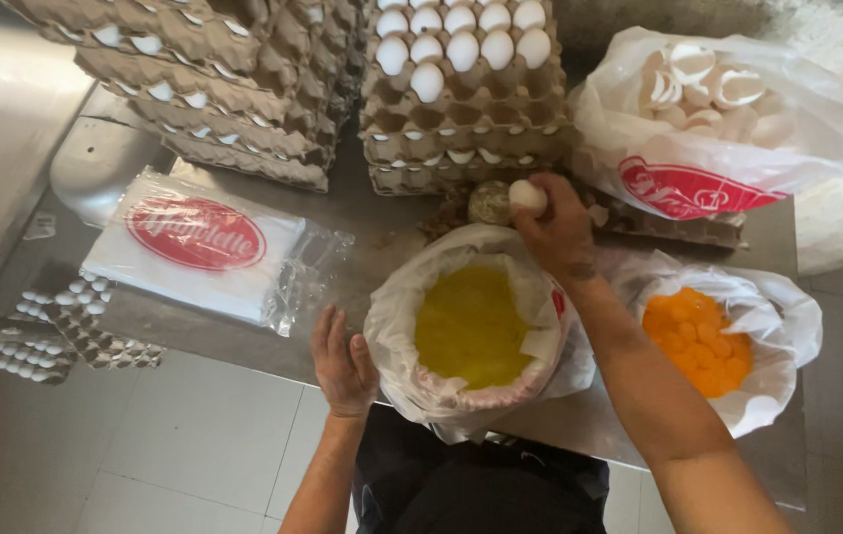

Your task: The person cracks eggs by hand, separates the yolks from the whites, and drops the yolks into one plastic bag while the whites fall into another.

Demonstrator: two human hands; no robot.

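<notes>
The right hand [558, 225] reaches far across the steel worktop [382, 222] and grasps a white egg [527, 195] in its fingertips, just beyond the far rim of a round bucket lined with a white plastic bag [397, 316]. The egg sits right beside a small round dull-brown object [489, 202] whose nature I cannot tell. Inside the lined bucket lies a pool of translucent yellow liquid [471, 326].

The left hand [342, 366] lies flat and released, fingers loosely spread, on the near edge of the worktop just left of the bucket, its thumb close to the bag lining; it holds nothing.

To the right of the right forearm stands a second container lined with a white plastic bag [788, 316], filled with bright orange egg yolks [699, 341]. Far right, a large white plastic bag with a red printed oval [817, 129] gapes open and holds a heap of broken white eggshells [703, 89].

Directly beyond the right hand rises a stack of brown pulp-cardboard egg trays [461, 138]; its top tray carries rows of whole white eggs [461, 40]. To the far left leans another, taller stack of the same brown trays [214, 89], also with eggs showing between the layers.

On the left part of the worktop lies a flat clear-wrapped pack of white plastic bags with a red oval print [194, 247]. On the pale tiled floor [174, 445] at the near left rest more trays of white eggs [55, 326]. A dark garment [481, 489] shows at the near edge, below the bucket.
</notes>
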